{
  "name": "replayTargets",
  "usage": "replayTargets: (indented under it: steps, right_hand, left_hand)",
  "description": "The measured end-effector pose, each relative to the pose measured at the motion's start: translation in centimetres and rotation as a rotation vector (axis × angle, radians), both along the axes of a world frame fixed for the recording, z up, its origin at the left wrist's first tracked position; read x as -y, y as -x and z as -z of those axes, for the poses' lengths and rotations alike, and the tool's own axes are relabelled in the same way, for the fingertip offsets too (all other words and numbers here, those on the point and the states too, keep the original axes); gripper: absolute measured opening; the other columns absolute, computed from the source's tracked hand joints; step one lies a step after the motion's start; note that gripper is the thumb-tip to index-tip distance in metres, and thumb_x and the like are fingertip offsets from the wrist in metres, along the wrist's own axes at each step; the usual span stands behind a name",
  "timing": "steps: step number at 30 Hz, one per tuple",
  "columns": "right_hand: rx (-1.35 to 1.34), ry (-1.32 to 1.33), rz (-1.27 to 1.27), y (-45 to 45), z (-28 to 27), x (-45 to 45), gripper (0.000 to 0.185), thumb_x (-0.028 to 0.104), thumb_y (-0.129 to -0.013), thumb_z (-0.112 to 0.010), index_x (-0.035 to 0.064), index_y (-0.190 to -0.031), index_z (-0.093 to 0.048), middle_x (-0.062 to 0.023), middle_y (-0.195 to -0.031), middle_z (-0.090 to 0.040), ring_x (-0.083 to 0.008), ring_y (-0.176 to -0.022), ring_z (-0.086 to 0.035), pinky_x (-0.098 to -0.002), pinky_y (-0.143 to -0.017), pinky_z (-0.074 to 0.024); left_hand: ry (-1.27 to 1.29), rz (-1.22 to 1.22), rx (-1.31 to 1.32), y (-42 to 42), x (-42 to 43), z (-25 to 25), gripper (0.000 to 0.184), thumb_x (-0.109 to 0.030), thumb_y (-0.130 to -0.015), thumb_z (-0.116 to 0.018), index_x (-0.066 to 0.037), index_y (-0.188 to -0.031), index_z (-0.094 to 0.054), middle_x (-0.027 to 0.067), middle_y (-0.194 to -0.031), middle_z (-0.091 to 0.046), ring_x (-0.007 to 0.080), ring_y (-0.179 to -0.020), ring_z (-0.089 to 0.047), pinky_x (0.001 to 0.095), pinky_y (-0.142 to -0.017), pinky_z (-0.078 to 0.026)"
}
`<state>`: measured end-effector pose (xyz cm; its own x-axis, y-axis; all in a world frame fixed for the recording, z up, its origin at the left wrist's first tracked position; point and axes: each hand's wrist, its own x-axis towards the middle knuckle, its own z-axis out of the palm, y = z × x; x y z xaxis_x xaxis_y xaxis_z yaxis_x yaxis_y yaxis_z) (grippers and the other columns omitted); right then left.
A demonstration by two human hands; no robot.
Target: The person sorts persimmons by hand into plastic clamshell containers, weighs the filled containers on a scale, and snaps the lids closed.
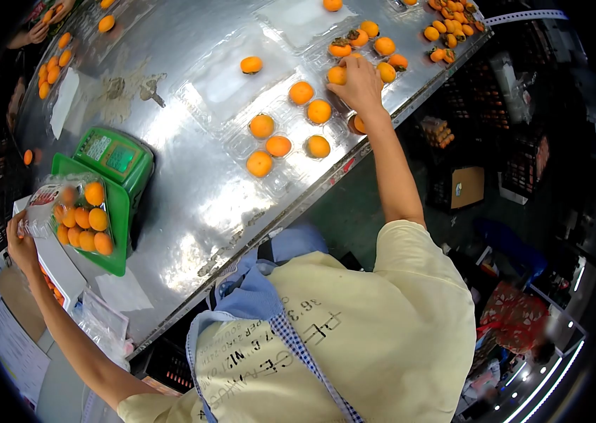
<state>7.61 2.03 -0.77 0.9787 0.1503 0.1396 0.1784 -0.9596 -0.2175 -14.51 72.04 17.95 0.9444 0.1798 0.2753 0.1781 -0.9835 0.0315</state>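
Observation:
At the far left, my left hand point(21, 238) has its fingers closed on the edge of a clear plastic fruit box point(105, 204) filled with orange persimmons. This box sits tilted on the green scale point(127, 158), whose display is lit. My right hand point(360, 86) reaches to the table's near edge at the upper right, its fingers round a persimmon point(337, 75). Below it lie open clear trays point(240, 141) with several persimmons point(278, 146) in their hollows. More loose persimmons point(384, 46) surround my right fingers; some show green-brown leafy tops.
A larger heap of persimmons point(453, 21) lies at the table's far right corner. Another person's hands point(38, 29) hold fruit at the upper left. Black crates point(524, 166) and a cardboard box point(467, 187) stand on the floor at right. A paper sheet point(65, 102) lies behind the scale.

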Motion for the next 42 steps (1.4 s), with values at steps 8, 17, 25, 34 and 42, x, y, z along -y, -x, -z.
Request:
replayTargets:
  steps: [8,17,25,34,42]
  right_hand:
    - [-0.219,-1.546,0.108,3.0,-1.8,-0.6,0.032,0.036,-0.086,-0.054,0.0061,-0.099,-0.054,-0.0094,-0.094,-0.055,-0.0156,-0.073,-0.053,-0.0246,-0.052,-0.0391]
    - [-0.682,-1.888,0.012,8.0,-8.1,-5.2,0.045,0.042,-0.098,-0.027,0.0044,-0.108,-0.049,-0.0095,-0.096,-0.057,-0.011,-0.064,-0.045,-0.0211,-0.047,-0.0306]
    - [-0.706,-1.838,-0.223,9.3,-7.6,-6.1,0.05,0.036,-0.089,-0.041,0.0015,-0.125,-0.04,-0.0122,-0.111,-0.052,-0.0168,-0.076,-0.047,-0.0252,-0.063,-0.0375]
    - [-0.457,-1.577,-0.223,9.9,-6.9,-6.8,0.046,0.017,-0.084,-0.059,0.0028,-0.125,-0.042,-0.0077,-0.11,-0.053,-0.0101,-0.087,-0.049,-0.0239,-0.073,-0.0408]
    - [-0.195,-1.289,-0.229,10.4,-7.3,-7.4,0.045,0.004,-0.076,-0.069,0.004,-0.117,-0.051,-0.0038,-0.107,-0.055,-0.0108,-0.097,-0.053,-0.0244,-0.08,-0.0422]
  left_hand:
    - [-0.002,0.017,-0.001,0.0,0.6,-0.2,0.033,0.007,-0.077,-0.051,-0.007,-0.105,-0.062,0.0066,-0.102,-0.064,0.0226,-0.098,-0.061,0.03,-0.083,-0.046]
    - [-0.016,0.004,-0.027,-0.4,0.4,-0.5,0.034,0.006,-0.076,-0.052,-0.008,-0.105,-0.063,0.0062,-0.103,-0.063,0.0225,-0.099,-0.061,0.0297,-0.085,-0.045]
    - [-0.005,0.01,-0.01,0.0,0.5,-0.3,0.033,0.005,-0.076,-0.053,-0.009,-0.104,-0.063,0.0059,-0.102,-0.062,0.0231,-0.096,-0.061,0.0301,-0.082,-0.047]
    - [-0.004,0.015,-0.01,-0.2,1.3,-0.4,0.028,0.001,-0.079,-0.055,-0.009,-0.103,-0.063,0.0057,-0.1,-0.063,0.0227,-0.094,-0.061,0.0299,-0.08,-0.047]
    - [-0.034,0.011,-0.008,-0.2,1.5,-0.5,0.028,0.001,-0.079,-0.055,-0.009,-0.104,-0.063,0.0052,-0.1,-0.063,0.023,-0.094,-0.061,0.0301,-0.08,-0.047]
